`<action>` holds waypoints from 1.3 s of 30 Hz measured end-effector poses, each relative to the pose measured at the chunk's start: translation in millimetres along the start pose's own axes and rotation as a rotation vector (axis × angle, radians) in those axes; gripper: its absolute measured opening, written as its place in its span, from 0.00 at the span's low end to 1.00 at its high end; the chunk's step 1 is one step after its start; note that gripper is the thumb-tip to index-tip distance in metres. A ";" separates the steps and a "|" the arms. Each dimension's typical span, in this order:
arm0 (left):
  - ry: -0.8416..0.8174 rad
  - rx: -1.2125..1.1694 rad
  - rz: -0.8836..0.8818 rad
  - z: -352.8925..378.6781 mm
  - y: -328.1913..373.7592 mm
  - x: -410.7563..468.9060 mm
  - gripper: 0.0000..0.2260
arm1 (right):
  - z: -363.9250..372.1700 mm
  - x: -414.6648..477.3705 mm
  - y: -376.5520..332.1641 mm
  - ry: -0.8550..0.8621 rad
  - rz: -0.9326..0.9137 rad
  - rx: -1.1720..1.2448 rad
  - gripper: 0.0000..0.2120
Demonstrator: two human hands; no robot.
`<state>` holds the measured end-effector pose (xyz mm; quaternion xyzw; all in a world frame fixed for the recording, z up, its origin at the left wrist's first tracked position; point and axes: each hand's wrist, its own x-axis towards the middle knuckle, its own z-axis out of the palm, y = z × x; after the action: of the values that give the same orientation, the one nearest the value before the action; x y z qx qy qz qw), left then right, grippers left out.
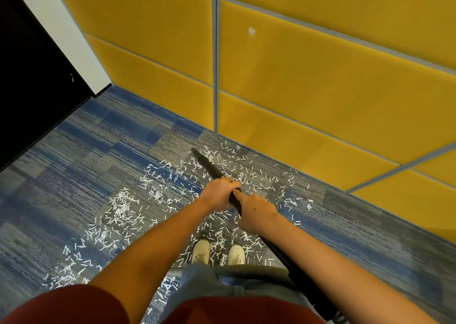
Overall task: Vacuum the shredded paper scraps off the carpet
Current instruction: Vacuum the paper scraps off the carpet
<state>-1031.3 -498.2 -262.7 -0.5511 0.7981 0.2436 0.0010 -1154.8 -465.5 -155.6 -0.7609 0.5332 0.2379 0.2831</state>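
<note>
The carpet point(74, 165) is a rough, low-pile woven cloth, matt. The paper scraps point(121, 207) on it are thin, matt slivers. The vacuum tube point(209, 168) looks like smooth black plastic with a dull sheen, its hose point(259, 271) ribbed. The wall panels point(320, 89) are matt, felt-like yellow cloth, parted by smooth grey strips point(216, 52); the shorts point(197, 283) are pale woven cloth

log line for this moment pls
left hand, right hand grip vacuum wand | tip among paper scraps on carpet | by yellow wall
</note>
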 end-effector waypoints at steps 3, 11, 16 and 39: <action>-0.005 0.009 0.028 1.2 9.3 9.4 0.12 | 0.9 -1.7 8.4 0.008 0.034 0.008 0.34; -0.022 -0.003 0.077 6.5 24.1 22.6 0.11 | 1.4 -8.1 21.8 -0.001 0.091 0.043 0.36; -0.033 0.030 0.061 -0.3 15.9 13.6 0.13 | -0.4 -7.6 15.9 -0.015 0.047 0.053 0.32; -0.032 0.047 0.134 8.1 33.5 42.0 0.14 | 0.8 -9.1 40.4 0.039 0.105 0.101 0.31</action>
<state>-1079.5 -522.8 -268.2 -0.4923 0.8386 0.2331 0.0104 -1195.9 -469.8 -157.3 -0.7211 0.5893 0.2101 0.2978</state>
